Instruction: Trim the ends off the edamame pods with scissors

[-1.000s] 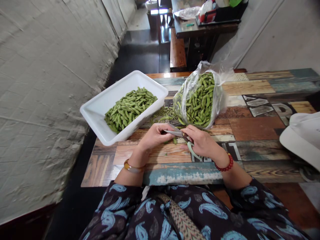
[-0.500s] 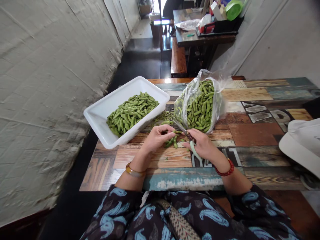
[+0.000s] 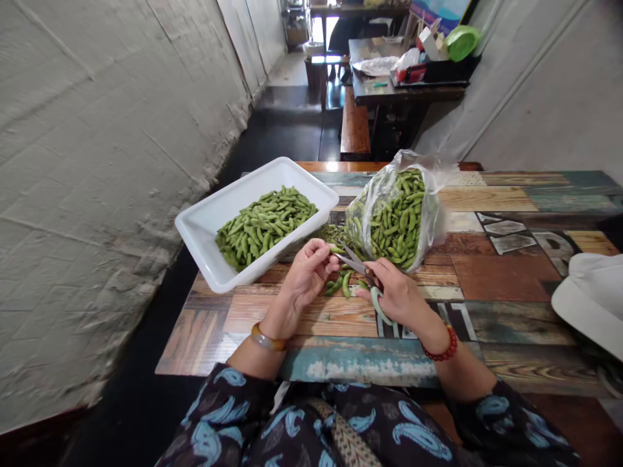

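Clearly, the left hand (image 3: 307, 272) has 1 green pod (image 3: 335, 249) pinched between thumb and fingers, its long axis running roughly crosswise, the free end pointing toward the scissors (image 3: 359, 266). The right hand (image 3: 396, 288) is closed round their handles, with the 2 blades parted and aimed left at that pod; whether steel touches it, I can't tell. The left hand is the nearer to the pod. Loose pods (image 3: 346, 284) lie just below, between the white tub (image 3: 198, 224) and the plastic bag (image 3: 432, 224).
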`<state>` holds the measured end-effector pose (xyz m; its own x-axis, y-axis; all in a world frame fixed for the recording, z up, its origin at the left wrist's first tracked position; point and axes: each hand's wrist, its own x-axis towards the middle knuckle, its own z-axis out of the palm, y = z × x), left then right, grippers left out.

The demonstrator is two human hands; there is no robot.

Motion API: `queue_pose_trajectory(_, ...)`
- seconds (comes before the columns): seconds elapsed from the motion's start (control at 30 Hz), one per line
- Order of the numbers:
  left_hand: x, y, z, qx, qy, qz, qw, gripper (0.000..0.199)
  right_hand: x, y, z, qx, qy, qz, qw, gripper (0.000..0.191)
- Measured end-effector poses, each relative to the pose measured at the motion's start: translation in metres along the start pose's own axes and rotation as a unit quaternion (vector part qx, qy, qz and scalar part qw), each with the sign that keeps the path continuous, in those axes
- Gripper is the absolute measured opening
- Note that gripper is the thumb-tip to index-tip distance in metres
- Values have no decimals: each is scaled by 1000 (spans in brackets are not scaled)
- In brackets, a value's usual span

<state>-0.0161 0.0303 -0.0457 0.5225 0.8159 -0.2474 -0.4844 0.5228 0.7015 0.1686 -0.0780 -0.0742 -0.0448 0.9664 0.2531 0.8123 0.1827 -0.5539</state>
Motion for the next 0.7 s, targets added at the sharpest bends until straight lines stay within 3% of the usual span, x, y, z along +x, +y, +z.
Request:
queue_pose_trajectory(0.17,-3,-9,2,1,-38,-29,999,39,1,-1,-2,-5,1,-6,1000,43)
queue_pose_trajectory(0.37,-3,-18,3,86,-102,-59,989,36,2,0,-1,9,20,-21,1000,42)
queue_pose_trajectory(0.7,-4,-23,0,200,-143,-21,969,39,2,0,-4,25,-6,-20,999,41)
